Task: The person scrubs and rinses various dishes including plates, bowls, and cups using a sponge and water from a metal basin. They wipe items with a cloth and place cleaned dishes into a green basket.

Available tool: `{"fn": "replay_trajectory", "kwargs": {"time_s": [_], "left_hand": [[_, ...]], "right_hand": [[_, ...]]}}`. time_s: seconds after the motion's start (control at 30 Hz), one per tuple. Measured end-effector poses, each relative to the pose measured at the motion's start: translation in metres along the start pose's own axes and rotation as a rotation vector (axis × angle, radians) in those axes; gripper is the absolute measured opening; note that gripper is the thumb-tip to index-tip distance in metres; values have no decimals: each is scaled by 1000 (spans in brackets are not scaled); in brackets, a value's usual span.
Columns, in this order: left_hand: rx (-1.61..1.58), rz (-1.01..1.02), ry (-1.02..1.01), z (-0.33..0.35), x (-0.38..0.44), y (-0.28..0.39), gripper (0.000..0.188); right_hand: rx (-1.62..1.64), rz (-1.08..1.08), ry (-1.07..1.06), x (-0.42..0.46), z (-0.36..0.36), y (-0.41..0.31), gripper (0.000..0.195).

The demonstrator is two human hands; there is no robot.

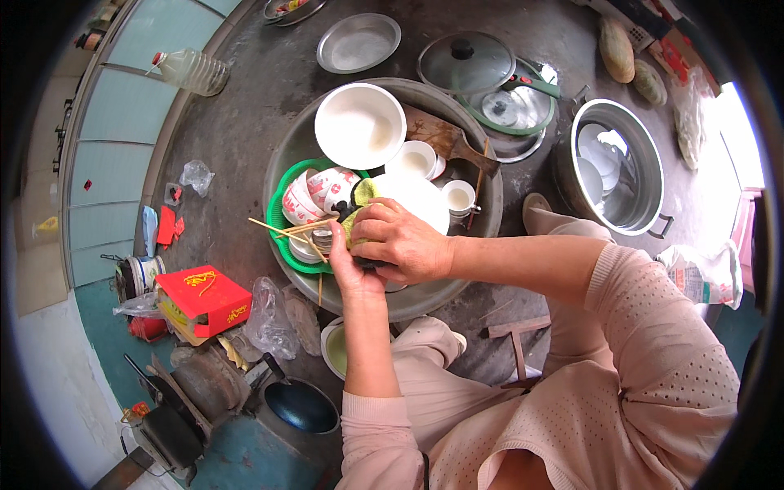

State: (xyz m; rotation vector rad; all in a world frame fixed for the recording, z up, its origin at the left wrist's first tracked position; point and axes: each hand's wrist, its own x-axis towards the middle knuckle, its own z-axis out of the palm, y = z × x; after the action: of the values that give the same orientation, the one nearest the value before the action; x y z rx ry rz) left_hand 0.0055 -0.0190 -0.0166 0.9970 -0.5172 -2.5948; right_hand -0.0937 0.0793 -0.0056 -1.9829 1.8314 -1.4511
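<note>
A yellow-green and black cloth (362,195) is bunched between my hands above a large metal basin (288,144). My right hand (401,239) presses over it from above, fingers curled. My left hand (350,260) cups it from the near side, thumb up; its other fingers are hidden. Beside the hands, a green plastic basket (275,236) holds red-patterned bowls (331,185) and wooden chopsticks (272,229). Also in the basin are a large white bowl (360,125), small white cups (458,197), a white round dish (422,199) and a wood-handled cleaver (435,130).
Right of the basin stands a metal pot (655,165) with plates in water. Lids (467,61) and a metal pan (359,43) lie beyond. At left are a red box (205,300), a plastic jug (193,70) and a black frying pan (301,404).
</note>
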Motion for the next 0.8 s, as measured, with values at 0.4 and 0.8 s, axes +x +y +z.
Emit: {"fn": "replay_trajectory", "kwargs": {"time_s": [0.4, 0.8], "left_hand": [[44, 14, 129, 3, 4, 2, 38], [224, 116, 143, -17, 14, 0, 50]], "right_hand": [[108, -240, -138, -18, -22, 4, 39], [83, -222, -289, -39, -51, 23, 32]]}}
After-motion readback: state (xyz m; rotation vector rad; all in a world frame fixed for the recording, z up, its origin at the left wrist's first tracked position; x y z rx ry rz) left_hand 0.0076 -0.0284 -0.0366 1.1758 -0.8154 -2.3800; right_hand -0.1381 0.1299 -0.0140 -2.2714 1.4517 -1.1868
